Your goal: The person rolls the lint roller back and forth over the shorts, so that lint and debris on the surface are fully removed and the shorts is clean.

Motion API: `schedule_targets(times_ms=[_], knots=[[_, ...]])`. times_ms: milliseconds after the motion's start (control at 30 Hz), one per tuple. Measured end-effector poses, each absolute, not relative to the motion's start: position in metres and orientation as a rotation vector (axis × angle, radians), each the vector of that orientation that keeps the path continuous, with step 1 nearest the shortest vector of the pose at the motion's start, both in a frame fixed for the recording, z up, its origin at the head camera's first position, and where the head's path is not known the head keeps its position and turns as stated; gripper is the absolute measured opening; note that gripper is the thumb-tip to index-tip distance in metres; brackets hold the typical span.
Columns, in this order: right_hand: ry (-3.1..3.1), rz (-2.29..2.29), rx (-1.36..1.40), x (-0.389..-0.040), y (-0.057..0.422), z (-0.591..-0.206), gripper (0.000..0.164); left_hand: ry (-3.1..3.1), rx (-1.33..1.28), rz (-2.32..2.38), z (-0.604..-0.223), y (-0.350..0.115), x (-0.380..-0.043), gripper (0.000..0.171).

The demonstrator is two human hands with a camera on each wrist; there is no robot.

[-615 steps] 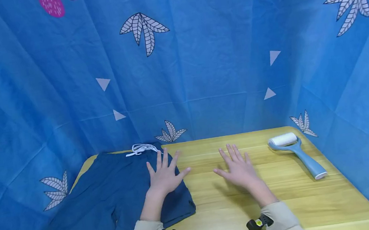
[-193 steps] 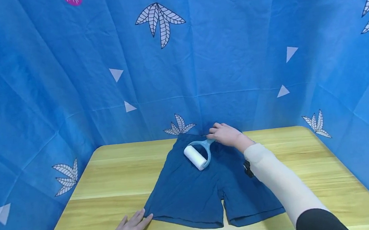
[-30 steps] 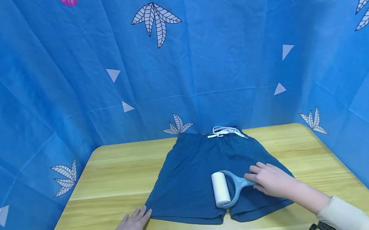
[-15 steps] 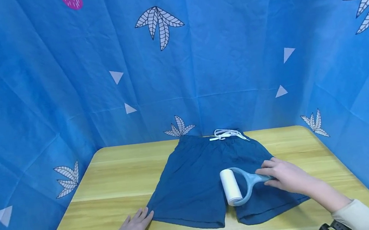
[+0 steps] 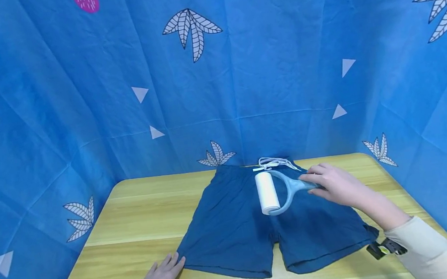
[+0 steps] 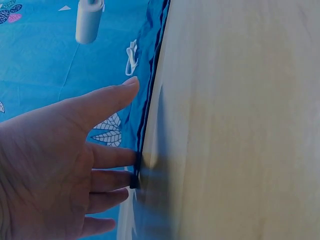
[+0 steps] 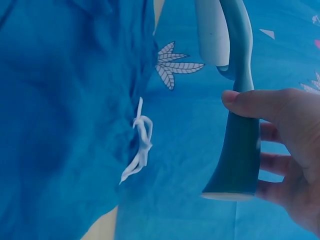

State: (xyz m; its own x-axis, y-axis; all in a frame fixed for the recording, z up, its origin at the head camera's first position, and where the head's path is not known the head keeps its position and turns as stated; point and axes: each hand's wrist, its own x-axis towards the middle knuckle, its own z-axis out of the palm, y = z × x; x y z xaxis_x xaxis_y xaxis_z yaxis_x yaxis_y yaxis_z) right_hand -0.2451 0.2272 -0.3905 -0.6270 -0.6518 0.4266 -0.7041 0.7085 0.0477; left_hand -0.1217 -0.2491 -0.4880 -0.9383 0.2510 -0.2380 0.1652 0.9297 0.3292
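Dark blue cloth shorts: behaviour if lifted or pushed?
The dark blue cloth shorts likely hang floppy when lifted: soft creases show. Probably light, as the fabric looks thin. Pushed, they may bunch; one hem corner puckers.

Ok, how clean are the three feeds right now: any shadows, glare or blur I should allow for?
Head view: bright, with a pale sheen near the front of the table and a soft shadow beside the right sleeve; left wrist view: dimmer, with a dark shadow beyond the left hand; right wrist view: shorts dim and soft, roller crisper.
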Motion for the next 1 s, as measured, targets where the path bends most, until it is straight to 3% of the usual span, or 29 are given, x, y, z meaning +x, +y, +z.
schedule_targets(times_ms=[400,1000], knots=[[-2.538,0.084,1.034,-0.292,0.176,-0.388,0.038,2.801,0.294,0.443,-0.488,-0.250,-0.123,0.093],[-2.739,-0.040,0.889,-0.355,0.090,-0.430,0.027,2.795,0.286,0.439,-0.488,-0.248,-0.124,0.093]])
